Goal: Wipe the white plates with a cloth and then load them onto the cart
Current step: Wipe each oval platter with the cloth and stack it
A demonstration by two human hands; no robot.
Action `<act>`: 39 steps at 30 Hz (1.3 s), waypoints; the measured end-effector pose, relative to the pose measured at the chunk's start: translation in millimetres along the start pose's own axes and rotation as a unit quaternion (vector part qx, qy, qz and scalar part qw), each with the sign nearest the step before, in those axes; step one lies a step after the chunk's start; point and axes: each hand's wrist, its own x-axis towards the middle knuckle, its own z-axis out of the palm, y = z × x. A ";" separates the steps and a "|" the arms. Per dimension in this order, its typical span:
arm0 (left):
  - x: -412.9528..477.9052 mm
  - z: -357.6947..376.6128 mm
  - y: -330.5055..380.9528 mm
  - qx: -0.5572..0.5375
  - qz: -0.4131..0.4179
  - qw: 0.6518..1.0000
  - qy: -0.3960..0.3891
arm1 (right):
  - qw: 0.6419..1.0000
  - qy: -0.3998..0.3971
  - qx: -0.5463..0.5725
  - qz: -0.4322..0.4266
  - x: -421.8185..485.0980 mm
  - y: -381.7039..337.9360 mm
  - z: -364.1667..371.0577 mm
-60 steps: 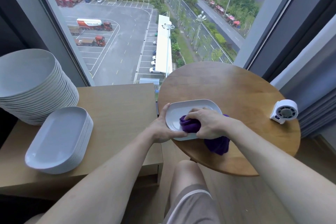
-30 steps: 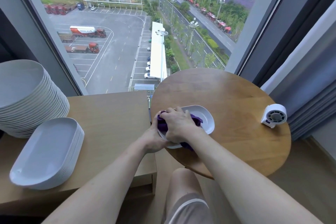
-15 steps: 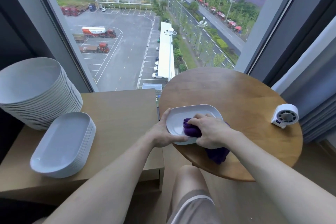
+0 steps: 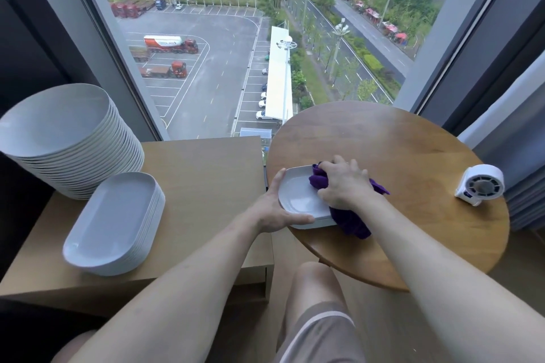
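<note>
Plate [image 4: 298,196] gripped at its rim by left hand [image 4: 272,209], right hand [image 4: 343,183] clutching purple cloth [image 4: 351,219] on it

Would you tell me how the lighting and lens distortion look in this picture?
Head view: soft daylight through the window, no harsh glare on the plate; wide-angle lens splays the window frames; right hand and cloth slightly soft.

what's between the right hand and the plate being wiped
The purple cloth, bunched under the right hand on the white plate; head view.
</note>
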 end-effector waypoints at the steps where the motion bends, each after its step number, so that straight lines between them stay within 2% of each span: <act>1: -0.5 0.0 0.3 -0.004 0.000 1.000 -0.003 | 1.000 -0.003 0.000 -0.021 -0.5 -9.0 0.4; 6: -3.9 0.0 4.0 -0.003 0.007 1.000 0.001 | 0.992 -0.034 0.007 -0.120 -6.6 -49.2 5.9; 13: -7.4 -2.6 4.4 0.048 -0.005 0.999 0.006 | 0.978 -0.103 0.041 -0.174 -26.2 -34.1 -5.3; 19: -10.7 -2.2 6.3 0.052 -0.003 0.998 0.022 | 0.987 -0.083 0.044 -0.127 -43.1 -4.0 -1.4; 25: -5.8 -3.2 1.7 0.042 -0.001 0.999 0.011 | 0.998 -0.056 0.006 0.015 -37.3 48.7 -11.9; 32: -1.1 -3.1 -0.3 0.035 0.001 0.999 0.006 | 0.996 0.022 -0.011 0.082 -15.7 23.1 -1.1; 35: -0.3 -0.6 -2.6 0.029 0.007 1.000 0.005 | 0.995 0.032 -0.057 0.069 -12.1 8.2 3.0; 39: -0.1 1.6 -2.9 0.007 0.006 1.000 0.006 | 0.997 0.019 -0.080 0.001 -8.2 -12.3 3.3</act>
